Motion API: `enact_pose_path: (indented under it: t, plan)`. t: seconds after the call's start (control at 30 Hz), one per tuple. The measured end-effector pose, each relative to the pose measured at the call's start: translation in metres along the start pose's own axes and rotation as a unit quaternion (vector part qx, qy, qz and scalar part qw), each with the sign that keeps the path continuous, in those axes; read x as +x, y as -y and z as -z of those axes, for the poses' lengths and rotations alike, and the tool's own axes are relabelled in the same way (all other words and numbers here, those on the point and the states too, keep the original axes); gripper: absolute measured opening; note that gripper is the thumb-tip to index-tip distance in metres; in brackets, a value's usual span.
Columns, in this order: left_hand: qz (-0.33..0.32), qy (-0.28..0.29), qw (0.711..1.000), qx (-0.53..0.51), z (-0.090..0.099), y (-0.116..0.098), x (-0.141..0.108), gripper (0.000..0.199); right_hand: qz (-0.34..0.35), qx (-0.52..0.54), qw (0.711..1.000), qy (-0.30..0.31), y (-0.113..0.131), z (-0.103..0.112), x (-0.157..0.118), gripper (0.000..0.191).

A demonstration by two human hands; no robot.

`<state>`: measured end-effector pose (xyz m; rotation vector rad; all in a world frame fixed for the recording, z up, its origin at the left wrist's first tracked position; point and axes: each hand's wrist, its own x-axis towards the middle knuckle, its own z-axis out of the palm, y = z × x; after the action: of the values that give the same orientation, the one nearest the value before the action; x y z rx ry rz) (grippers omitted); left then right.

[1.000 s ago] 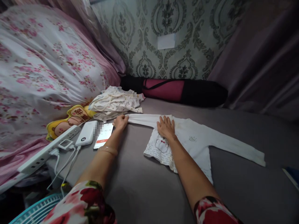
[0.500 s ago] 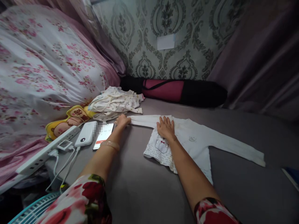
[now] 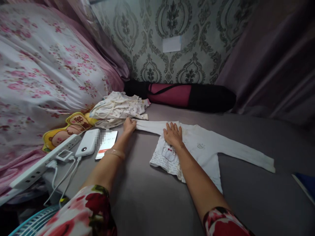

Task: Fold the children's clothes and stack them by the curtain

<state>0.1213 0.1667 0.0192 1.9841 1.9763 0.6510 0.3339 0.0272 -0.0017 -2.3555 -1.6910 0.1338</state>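
A small white long-sleeved shirt [image 3: 204, 144] lies spread on the grey bed sheet [image 3: 145, 196], with print on its front and lower hem. My left hand [image 3: 129, 125] is closed around the cuff of its left-hand sleeve, which is stretched out straight. My right hand [image 3: 173, 133] lies flat on the shirt near that sleeve's shoulder, fingers spread. The other sleeve extends to the right, untouched. Just behind my left hand is a heap of pale patterned clothes [image 3: 120, 106].
Left of my left arm lie a phone [image 3: 107, 144], a white power bank [image 3: 88, 142], a power strip [image 3: 46, 164] with cables and a yellow cushion [image 3: 66, 131]. A black and maroon long bag [image 3: 179, 95] rests along the wall. A blue object [image 3: 306, 183] is at the right edge.
The view has shifted slightly, moving the scene a little to the left. My left hand keeps its grip on the cuff, and my right hand stays flat on the shirt.
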Motion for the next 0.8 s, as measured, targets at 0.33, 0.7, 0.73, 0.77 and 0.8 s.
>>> enact_pose_path:
  t: [0.33, 0.7, 0.73, 0.77, 0.8]
  plan:
    - [-0.052, 0.020, 0.984, 0.168, -0.001, 0.004, -0.014, 0.036, 0.002, 0.004, 1.000, -0.001, 0.000, -0.001, -0.001, 0.058]
    - [-0.190, -0.048, 0.951, 0.239, 0.005, -0.034, -0.021, 0.036, -0.001, 0.003, 1.000, -0.005, 0.001, -0.001, 0.000, 0.058]
    - [-0.230, -0.033, 0.948, 0.217, 0.000, -0.043, -0.026, 0.037, -0.001, 0.002, 1.000, -0.004, 0.001, -0.001, 0.000, 0.058]
    - [-0.273, -0.006, 0.944, 0.186, -0.008, -0.051, -0.032, 0.038, -0.001, 0.002, 1.000, -0.002, 0.001, 0.000, 0.000, 0.058]
    - [-0.322, 0.037, 0.935, 0.148, -0.018, -0.059, -0.037, 0.039, -0.001, 0.001, 1.000, 0.000, 0.001, 0.000, 0.000, 0.058]
